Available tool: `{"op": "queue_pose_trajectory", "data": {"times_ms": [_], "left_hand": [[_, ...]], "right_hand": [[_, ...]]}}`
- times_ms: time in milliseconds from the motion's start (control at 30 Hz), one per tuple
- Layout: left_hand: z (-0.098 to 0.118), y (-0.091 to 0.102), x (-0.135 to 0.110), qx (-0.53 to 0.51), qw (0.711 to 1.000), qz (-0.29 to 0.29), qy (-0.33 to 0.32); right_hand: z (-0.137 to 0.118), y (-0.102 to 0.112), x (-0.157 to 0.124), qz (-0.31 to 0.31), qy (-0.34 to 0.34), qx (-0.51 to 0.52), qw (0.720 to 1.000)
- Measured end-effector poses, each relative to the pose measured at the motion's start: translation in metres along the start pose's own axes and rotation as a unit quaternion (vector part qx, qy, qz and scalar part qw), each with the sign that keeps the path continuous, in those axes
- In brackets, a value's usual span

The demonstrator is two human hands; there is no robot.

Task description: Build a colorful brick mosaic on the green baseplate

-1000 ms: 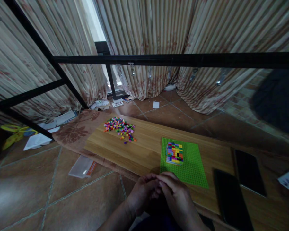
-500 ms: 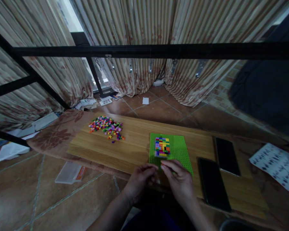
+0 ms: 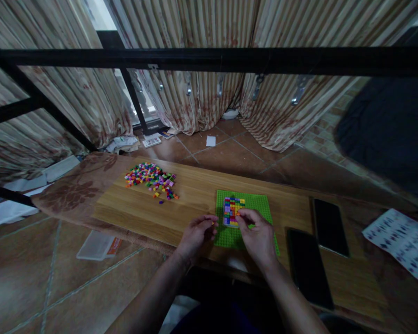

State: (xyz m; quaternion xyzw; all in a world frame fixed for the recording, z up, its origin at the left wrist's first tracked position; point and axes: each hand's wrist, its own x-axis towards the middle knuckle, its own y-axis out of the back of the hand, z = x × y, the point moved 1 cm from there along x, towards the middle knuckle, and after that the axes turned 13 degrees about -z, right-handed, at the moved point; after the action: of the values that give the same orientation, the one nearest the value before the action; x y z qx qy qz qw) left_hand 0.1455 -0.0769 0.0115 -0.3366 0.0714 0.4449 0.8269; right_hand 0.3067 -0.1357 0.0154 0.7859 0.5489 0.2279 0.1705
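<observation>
A block of many-coloured small toy bricks [image 3: 231, 209] stands on a green studded baseplate [image 3: 257, 202]. My right hand [image 3: 259, 234] reaches over the baseplate, its thumb and forefinger pinched at the block's right side on a small orange-red brick [image 3: 238, 214]. Those fingers cover part of the block. My left hand [image 3: 196, 235] hovers at the baseplate's left edge, thumb against the fingers. A tiny yellow-orange brick [image 3: 213, 223] shows at its fingertips; any others in the curled fingers are hidden.
A pile of loose bricks [image 3: 148, 175] lies at the left of the wooden board [image 3: 191, 185]. Two dark phone-like slabs [image 3: 308, 264] lie right of the baseplate, near a printed sheet [image 3: 399, 241]. A clear plastic box [image 3: 94, 246] sits on the floor. A black rail [image 3: 209, 60] crosses ahead.
My right hand has moved forward from the baseplate's near edge to the block, carrying the orange-red brick. My left hand has drawn away to the left and slightly forward.
</observation>
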Motion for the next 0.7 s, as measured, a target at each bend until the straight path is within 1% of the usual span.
{"op": "queue_pose_trajectory", "data": {"times_ms": [200, 433, 600, 700], "left_hand": [[-0.005, 0.004, 0.011, 0.002, 1.000, 0.001, 0.003], [0.001, -0.002, 0.019, 0.057, 0.998, 0.010, -0.004], [0.007, -0.009, 0.025, 0.101, 0.995, -0.010, -0.011], [0.008, -0.011, 0.028, 0.119, 0.992, -0.028, -0.021]], "right_hand": [[0.000, 0.003, 0.002, -0.006, 0.016, -0.053, 0.998], [0.002, -0.004, 0.010, -0.014, 0.056, -0.092, 0.994], [0.006, -0.007, 0.014, 0.004, 0.065, -0.146, 0.987], [0.008, -0.008, 0.014, 0.020, 0.062, -0.146, 0.987]]}}
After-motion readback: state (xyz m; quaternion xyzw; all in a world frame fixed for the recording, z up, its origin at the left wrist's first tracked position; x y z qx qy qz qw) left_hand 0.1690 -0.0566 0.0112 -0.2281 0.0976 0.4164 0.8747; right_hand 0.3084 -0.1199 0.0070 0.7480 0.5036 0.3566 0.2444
